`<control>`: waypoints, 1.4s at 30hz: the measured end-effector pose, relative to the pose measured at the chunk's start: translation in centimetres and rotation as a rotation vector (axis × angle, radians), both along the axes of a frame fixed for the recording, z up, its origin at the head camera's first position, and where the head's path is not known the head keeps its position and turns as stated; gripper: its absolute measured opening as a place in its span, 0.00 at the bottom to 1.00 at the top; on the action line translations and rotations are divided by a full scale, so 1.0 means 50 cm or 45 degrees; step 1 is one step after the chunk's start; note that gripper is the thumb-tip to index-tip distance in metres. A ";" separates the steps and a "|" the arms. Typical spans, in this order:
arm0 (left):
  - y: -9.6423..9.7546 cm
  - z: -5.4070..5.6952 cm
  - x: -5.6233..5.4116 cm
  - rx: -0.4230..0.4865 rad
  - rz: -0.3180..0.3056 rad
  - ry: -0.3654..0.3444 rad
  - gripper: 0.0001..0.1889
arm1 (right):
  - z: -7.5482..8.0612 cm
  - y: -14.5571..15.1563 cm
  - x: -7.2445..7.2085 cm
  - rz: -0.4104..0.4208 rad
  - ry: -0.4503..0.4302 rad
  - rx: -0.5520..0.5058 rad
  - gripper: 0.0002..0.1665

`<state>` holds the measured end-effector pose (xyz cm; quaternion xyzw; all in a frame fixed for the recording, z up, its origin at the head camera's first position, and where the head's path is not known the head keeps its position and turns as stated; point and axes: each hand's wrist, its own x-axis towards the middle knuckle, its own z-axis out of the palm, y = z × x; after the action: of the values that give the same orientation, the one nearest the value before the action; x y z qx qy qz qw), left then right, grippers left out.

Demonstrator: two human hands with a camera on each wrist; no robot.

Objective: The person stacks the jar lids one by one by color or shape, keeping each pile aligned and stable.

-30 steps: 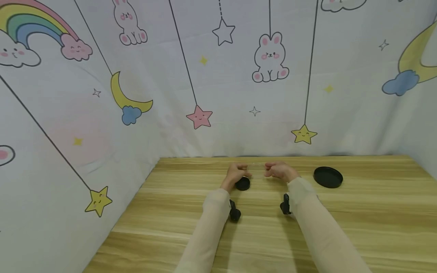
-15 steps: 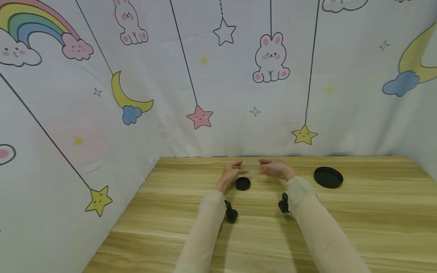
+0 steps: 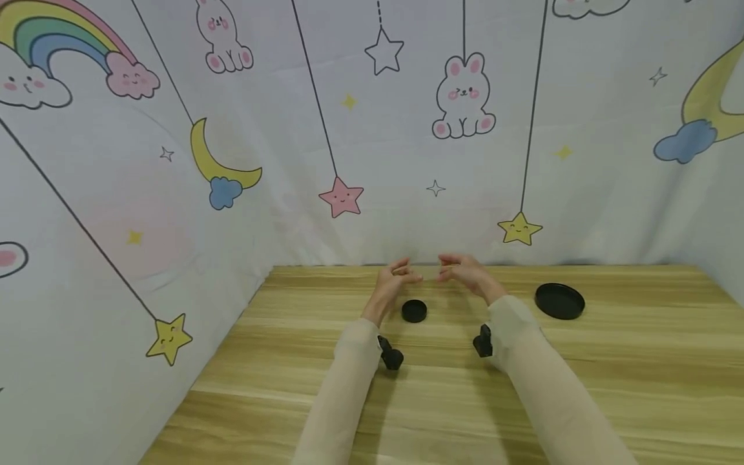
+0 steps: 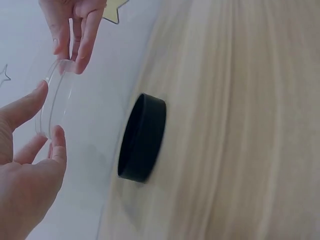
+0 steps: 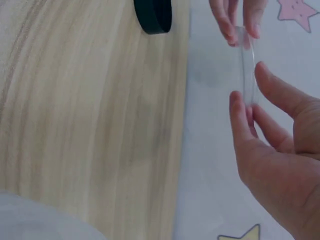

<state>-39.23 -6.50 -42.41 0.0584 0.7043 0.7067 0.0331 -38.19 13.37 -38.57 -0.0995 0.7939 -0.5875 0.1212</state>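
A shallow, clear round lid (image 4: 62, 97) with a thin rim is held on edge between the two hands, off the table. My left hand (image 3: 391, 284) pinches one side of it between thumb and fingers. On the opposite side my right hand (image 3: 467, 274) grips the rim; its fingertips (image 5: 237, 100) and thumb lie at either face. The lid is barely visible in the head view. A small black round dish (image 3: 414, 312) sits on the table just below and between the hands, showing its short side wall in the left wrist view.
A larger black round tray (image 3: 560, 310) lies on the wooden table (image 3: 447, 413) to the right of the right hand. Behind the table's back edge hangs a white printed curtain (image 3: 401, 232). A pale curved shape (image 5: 40, 220) fills a lower corner of the right wrist view.
Both hands have risen with the clear lid and shifted slightly left, so the small black dish shows fully. Both black pieces have stayed in place.
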 end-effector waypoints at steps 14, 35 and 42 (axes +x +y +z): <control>0.053 0.080 0.054 0.234 -0.088 0.134 0.31 | 0.066 0.078 0.055 -0.038 0.154 -0.024 0.39; 0.135 0.109 0.158 0.340 -0.384 0.252 0.26 | 0.072 0.193 0.188 0.018 0.308 -0.062 0.39; 0.155 0.110 0.164 0.134 -0.455 0.227 0.30 | 0.051 0.232 0.215 0.031 0.310 0.004 0.38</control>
<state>-31.03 1.23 -36.90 0.2463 0.6450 0.7175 0.0926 -27.46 24.99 -36.03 -0.1794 0.8024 -0.5683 0.0313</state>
